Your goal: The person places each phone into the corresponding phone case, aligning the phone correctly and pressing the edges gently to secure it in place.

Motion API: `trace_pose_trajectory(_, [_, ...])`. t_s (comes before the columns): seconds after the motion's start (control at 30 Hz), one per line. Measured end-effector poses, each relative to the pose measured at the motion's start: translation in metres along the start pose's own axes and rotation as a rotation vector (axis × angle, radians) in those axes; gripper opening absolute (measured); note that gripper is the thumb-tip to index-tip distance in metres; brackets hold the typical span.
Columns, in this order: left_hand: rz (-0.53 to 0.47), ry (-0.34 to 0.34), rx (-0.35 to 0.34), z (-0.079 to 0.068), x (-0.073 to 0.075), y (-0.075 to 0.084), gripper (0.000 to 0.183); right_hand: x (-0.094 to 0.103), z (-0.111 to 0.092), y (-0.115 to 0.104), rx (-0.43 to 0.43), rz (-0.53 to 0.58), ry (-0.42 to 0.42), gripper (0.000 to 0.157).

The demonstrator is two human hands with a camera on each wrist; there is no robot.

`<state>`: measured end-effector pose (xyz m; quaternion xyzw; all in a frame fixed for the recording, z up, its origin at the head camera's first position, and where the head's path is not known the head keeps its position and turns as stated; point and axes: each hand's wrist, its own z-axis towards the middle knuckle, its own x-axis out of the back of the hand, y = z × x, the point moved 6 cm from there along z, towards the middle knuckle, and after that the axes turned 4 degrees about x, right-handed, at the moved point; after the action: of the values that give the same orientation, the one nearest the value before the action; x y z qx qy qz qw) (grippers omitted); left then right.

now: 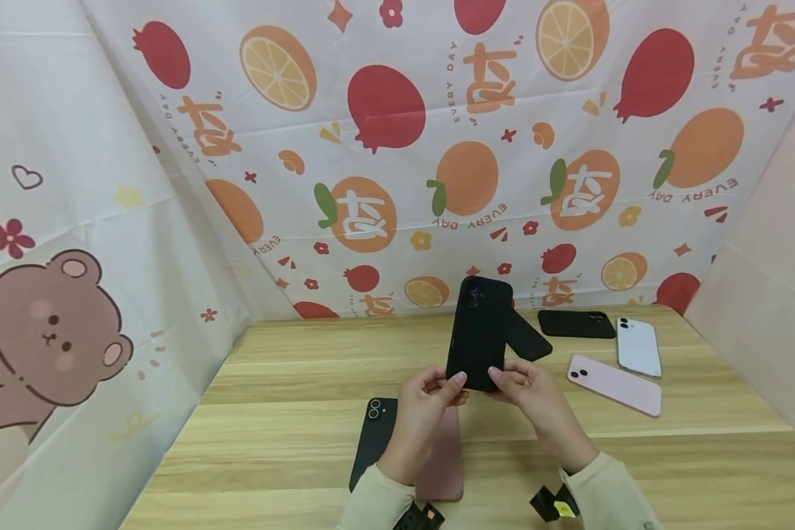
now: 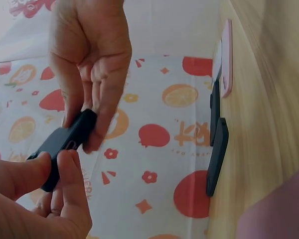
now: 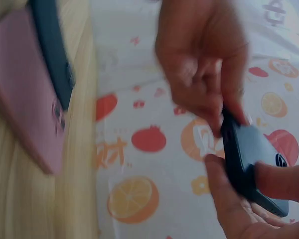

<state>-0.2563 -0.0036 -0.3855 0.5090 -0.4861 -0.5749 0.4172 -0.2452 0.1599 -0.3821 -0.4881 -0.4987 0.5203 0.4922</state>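
Note:
Both hands hold up a black phone (image 1: 481,331), its camera corner at the upper left and its back toward the head camera. My left hand (image 1: 424,412) pinches the lower left corner, thumb on the near face. At the lower right corner my right hand (image 1: 536,401) pinches it the same way. The left wrist view shows the phone (image 2: 65,142) edge-on between the two hands. Under my left forearm lie a dark phone (image 1: 369,438) and a rose-pink phone (image 1: 445,467), both partly hidden. Another black phone (image 1: 528,338) lies behind the held one, which covers part of it.
Toward the back right of the wooden table (image 1: 291,368) lie a black phone (image 1: 570,324), a white phone (image 1: 639,347) and a light pink phone (image 1: 616,385). A fruit-print cloth (image 1: 397,221) hangs behind the table, and a bear-print cloth (image 1: 59,324) hangs at the left.

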Motion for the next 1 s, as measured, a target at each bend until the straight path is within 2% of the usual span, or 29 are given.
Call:
trace_pose_trajectory(0.07, [-0.013, -0.01, 0.016, 0.001, 0.0, -0.001, 0.021, 0.003, 0.001, 0.0, 0.0, 0.001, 0.065, 0.038])
trace_pose_trajectory(0.13, [-0.022, -0.037, 0.027, 0.001, -0.001, -0.001, 0.021, 0.005, 0.001, -0.001, 0.008, 0.048, 0.103, 0.039])
trace_pose_trajectory(0.27, [0.004, -0.109, 0.055, 0.002, -0.002, 0.0, 0.023, 0.005, 0.0, -0.002, 0.033, 0.133, 0.135, 0.038])
trace_pose_trajectory(0.4, [0.044, -0.157, 0.062, 0.003, 0.001, 0.005, 0.031, 0.003, -0.002, -0.003, 0.036, 0.166, 0.14, 0.036])
trace_pose_trajectory(0.53, [0.039, -0.124, 0.028, 0.006, 0.009, 0.012, 0.042, -0.001, -0.004, -0.004, 0.035, 0.167, 0.131, 0.035])
trace_pose_trajectory(0.63, [0.017, -0.084, -0.002, 0.007, 0.015, 0.017, 0.042, -0.006, -0.005, -0.003, 0.033, 0.149, 0.116, 0.033])
trace_pose_trajectory(0.77, [-0.021, -0.056, -0.02, 0.008, 0.017, 0.019, 0.038, -0.011, -0.007, -0.002, 0.022, 0.12, 0.099, 0.03])
trace_pose_trajectory(1.0, [-0.113, -0.02, -0.011, 0.006, 0.018, 0.02, 0.026, -0.012, -0.009, -0.004, 0.019, 0.066, 0.079, 0.031])
